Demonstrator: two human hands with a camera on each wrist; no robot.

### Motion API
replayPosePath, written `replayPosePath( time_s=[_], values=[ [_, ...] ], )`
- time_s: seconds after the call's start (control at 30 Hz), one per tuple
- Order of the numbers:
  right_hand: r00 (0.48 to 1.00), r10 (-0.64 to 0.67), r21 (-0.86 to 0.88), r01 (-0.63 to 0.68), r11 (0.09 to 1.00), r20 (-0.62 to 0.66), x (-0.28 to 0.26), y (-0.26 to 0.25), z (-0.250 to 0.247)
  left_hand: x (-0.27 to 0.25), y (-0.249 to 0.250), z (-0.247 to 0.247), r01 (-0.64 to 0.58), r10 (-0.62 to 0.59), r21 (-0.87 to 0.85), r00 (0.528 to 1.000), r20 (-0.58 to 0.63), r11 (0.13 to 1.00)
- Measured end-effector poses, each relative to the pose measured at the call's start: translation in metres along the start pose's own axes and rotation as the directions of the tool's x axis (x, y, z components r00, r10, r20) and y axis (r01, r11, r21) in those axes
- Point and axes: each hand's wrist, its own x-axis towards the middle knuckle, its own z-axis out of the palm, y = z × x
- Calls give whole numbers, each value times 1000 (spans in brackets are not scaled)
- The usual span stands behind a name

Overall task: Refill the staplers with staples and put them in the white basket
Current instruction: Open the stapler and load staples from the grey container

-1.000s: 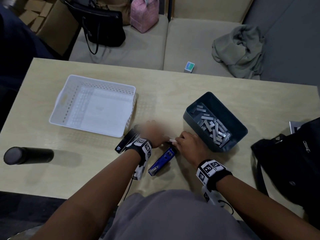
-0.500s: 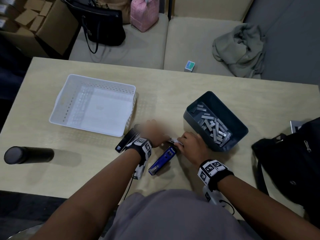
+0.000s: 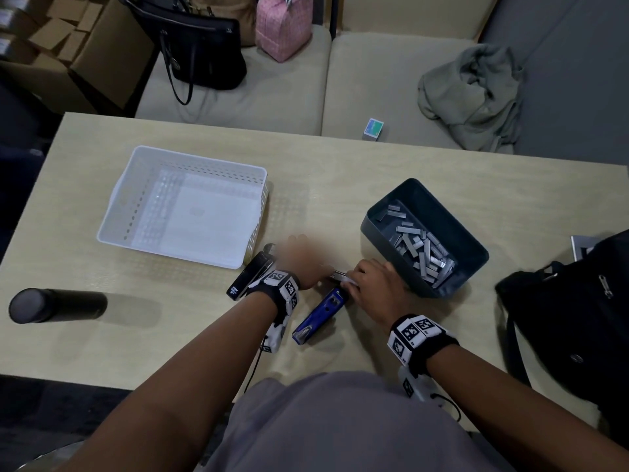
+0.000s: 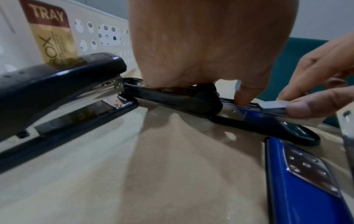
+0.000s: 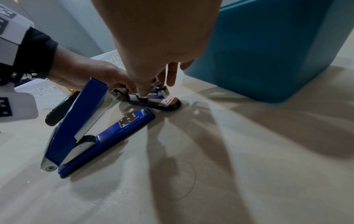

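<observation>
A dark stapler [image 4: 191, 98] lies opened flat on the table between the white basket [image 3: 197, 158] and the dark bin [image 3: 391, 202]. My left hand [image 3: 301, 264] grips it at the hinge and presses it down. My right hand [image 3: 350, 279] pinches a staple strip [image 4: 275, 106] and holds it on the stapler's magazine. Just in front of my hands, a blue stapler [image 5: 86, 128] stands open in a V. By the basket's near corner lies a closed black stapler [image 3: 246, 279]. The basket holds no staplers. Several staple strips [image 3: 422, 247] lie in the bin.
A black bottle [image 3: 58, 304] lies on its side at the table's left. A black bag [image 3: 578, 318] sits at the right edge. Beyond the table is a sofa with a black handbag [image 3: 204, 46], a pink bag [image 3: 282, 25], a jacket [image 3: 473, 93] and a small box [image 3: 373, 128].
Both hands stay at the open dark stapler. The staple strip in my right hand has shifted only slightly along the magazine.
</observation>
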Motion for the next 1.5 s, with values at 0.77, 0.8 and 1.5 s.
replayPosePath(
  time_s=[0.77, 0.8, 1.5],
  values=[
    [999, 19, -82, -17, 996, 30, 8, -5, -3, 2, -1, 1, -3, 3, 3, 1000, 7, 1000],
    [999, 20, -91, -16, 996, 43, 9, -5, -4, 2, -1, 2, -3, 3, 7, 1000, 6, 1000],
    [977, 94, -62, -83, 995, 190, 4, 7, -8, 4, -17, -16, -108, 100, 38, 979, 176, 993]
  ],
)
